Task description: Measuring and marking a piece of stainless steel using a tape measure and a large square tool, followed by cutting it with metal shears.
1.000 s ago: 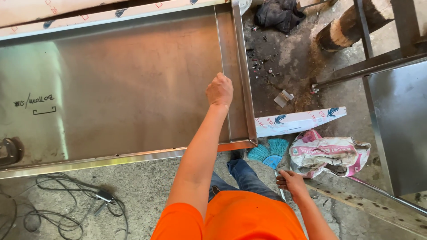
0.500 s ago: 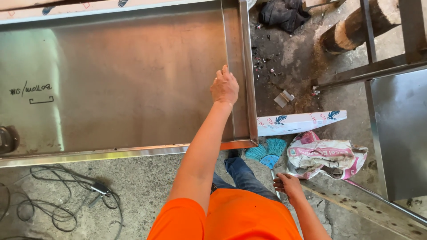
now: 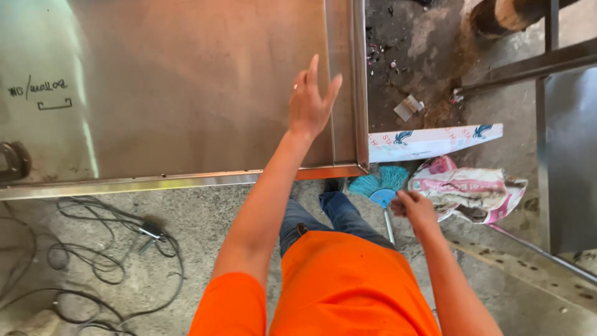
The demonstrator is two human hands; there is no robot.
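Sheet: a broad steel sheet (image 3: 174,81), brushed and dull-shiny, with a folded lip along its right and near edges; black marker scrawl shows near its left edge.
Left hand: the left hand (image 3: 311,102) is raised over the sheet near its right edge, fingers spread apart and palm turned down, holding nothing (whether it touches the metal cannot be told).
Right hand: the right hand (image 3: 415,210) is closed around the thin metal handle of a broom (image 3: 380,185), just below the sheet's near right corner.
Broom: its head is a fan of teal bristles, lying on the floor against the corner.
Box: a long white carton (image 3: 435,142) with blue print lies beside the right edge.
Sack: a crumpled woven sack (image 3: 472,193), white and pink, sits just right of the broom.
Floor: rough grey concrete floor (image 3: 205,218), dusty, with rubble and scraps farther up.
Cable: black cable (image 3: 93,255) loops loosely at the lower left.
Frame: a dark steel frame (image 3: 547,124) stands at the right.
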